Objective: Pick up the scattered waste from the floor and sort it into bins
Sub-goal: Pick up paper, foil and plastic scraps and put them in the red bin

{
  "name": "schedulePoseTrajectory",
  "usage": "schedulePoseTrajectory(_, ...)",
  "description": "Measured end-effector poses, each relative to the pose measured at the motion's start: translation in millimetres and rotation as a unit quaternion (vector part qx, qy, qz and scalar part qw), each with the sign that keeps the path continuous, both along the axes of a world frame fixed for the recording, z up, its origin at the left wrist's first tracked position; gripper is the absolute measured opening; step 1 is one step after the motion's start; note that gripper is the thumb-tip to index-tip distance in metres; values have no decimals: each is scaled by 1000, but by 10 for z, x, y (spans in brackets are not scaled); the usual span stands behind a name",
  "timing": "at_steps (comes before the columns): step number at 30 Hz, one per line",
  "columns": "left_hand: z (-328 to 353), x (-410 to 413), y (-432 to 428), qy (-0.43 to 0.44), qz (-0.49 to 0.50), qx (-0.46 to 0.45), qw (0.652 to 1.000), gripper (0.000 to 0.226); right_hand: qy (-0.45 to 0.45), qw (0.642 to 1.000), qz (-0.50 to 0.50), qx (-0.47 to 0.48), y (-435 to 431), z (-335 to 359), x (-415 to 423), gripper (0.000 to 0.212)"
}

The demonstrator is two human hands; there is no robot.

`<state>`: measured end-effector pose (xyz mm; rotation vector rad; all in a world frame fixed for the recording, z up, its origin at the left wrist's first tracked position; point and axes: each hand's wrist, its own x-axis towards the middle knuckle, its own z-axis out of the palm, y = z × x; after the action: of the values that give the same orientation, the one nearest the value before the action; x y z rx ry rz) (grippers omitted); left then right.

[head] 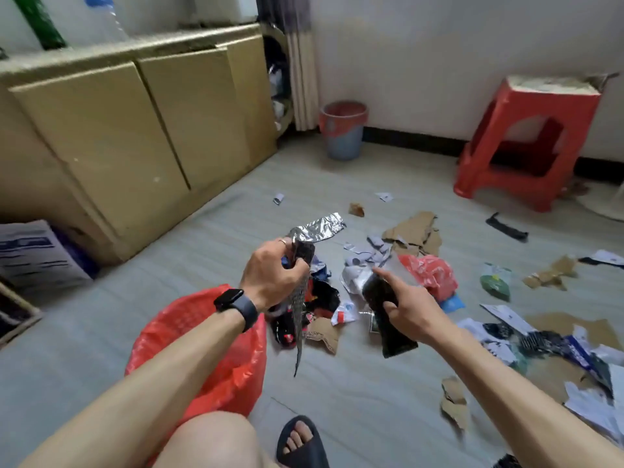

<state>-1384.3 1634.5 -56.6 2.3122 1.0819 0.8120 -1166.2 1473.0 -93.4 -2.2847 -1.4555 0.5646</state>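
Scattered waste [358,265] of torn brown cardboard, white paper scraps, crumpled silver foil and a red plastic bag lies on the pale grey plank-patterned floor [354,400], spreading from just right of the red-bag-lined bin [202,336] out to the far right. The left hand [273,275], a dark smartwatch [236,305] on its wrist, is above the bin's far right edge with its fingers clamped round a long grey patterned wrapper strip [300,319] that hangs down to a point. Right of the bin, the right hand [410,312] grips a black plastic packet [388,322], index finger stretched along it. A foot in a black slipper [300,444] is planted on the floor at the bin's near right. Beyond the bin on the left runs a low tan cabinet [135,130]. Far beyond it, a small blue bin with a red liner [343,133] stands by a striped curtain [302,79] against the white wall [439,45], and a red plastic stool [520,143] stands well to the right.
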Motion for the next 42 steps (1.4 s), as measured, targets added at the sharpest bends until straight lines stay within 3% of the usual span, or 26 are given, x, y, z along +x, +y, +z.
schedulePoseTrajectory(3, 181, -345, 35, -13, 40, -6, 999, 10, -7, 997, 34, 64, 129, 224, -269, 45)
schedulePoseTrajectory(5, 237, -650, 74, 0, 83, 9, 996, 24, 16, 993, 58, 97, 262, 344, -512, 40)
schedulePoseTrajectory(11, 7, -1627, 338, 56, 209, 44, 975, 20, 114, 972, 104, 180, 714, 543, -1251, 17)
schedulePoseTrajectory(15, -288, -2008, 425, 37, 260, 19, 965, 18, 230, 947, 71, 215, 1112, 579, -1599, 8)
schedulePoseTrajectory(20, -779, -2257, 446, 23, 310, -46, 949, 17, 407, 901, 33, 145, 1491, 363, -2013, 12)
schedulePoseTrajectory(21, -884, -2281, 436, 28, 311, -62, 948, 18, 404, 905, 26, 132, 1551, 240, -2072, 15)
schedulePoseTrajectory(23, -1097, -2338, 409, 71, 305, -80, 946, 20, 309, 943, 35, 120, 1634, -62, -2173, 19)
schedulePoseTrajectory(25, -1313, -2401, 390, 160, 271, -53, 948, 26, 205, 968, 60, 131, 1637, -336, -2297, 14)
schedulePoseTrajectory(27, -1487, -2461, 360, 234, 237, -44, 942, 37, 134, 975, 129, 124, 1659, -669, -2392, 27)
schedulePoseTrajectory(30, -1606, -2510, 344, 273, 233, -57, 932, 61, -100, 948, 303, -18, 1720, -1118, -2482, 67)
schedulePoseTrajectory(32, -1629, -2540, 351, 265, 253, -55, 929, 73, -164, 936, 311, -12, 1738, -1216, -2466, 69)
schedulePoseTrajectory(36, -1772, -2668, 353, 197, 312, -163, 915, 80, -136, 967, 167, 138, 1597, -1251, -2441, 65)
schedulePoseTrajectory(39, -1834, -2615, 338, 124, 327, -214, 912, 79, 7, 997, 61, 50, 1377, -1285, -2365, 81)
schedulePoseTrajectory(42, -1820, -2453, 352, 198, 316, -165, 913, 79, 103, 994, 10, -17, 1278, -1294, -2236, 88)
